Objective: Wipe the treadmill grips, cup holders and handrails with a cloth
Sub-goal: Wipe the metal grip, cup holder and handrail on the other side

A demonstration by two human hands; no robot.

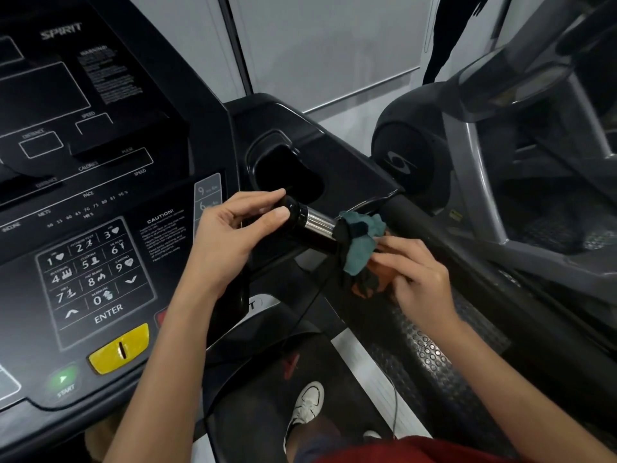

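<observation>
A short black grip (pixel 312 227) with a shiny metal sensor band juts out from the treadmill console at centre. My left hand (pixel 230 235) pinches the grip's rounded black end with thumb and fingers. My right hand (pixel 414 275) presses a teal, orange and black cloth (pixel 359 248) around the grip's base, just right of the metal band. A dark cup holder (pixel 287 172) opens right behind the grip. The black padded handrail (pixel 420 218) runs from the console toward the lower right, just beyond the cloth.
The console keypad (pixel 93 272), yellow stop button (pixel 118 349) and green start button (pixel 63 379) lie to the left. A thin black cord (pixel 307 305) hangs below the grip. Another grey machine (pixel 484 168) stands close on the right. My white shoe (pixel 307 406) is on the belt.
</observation>
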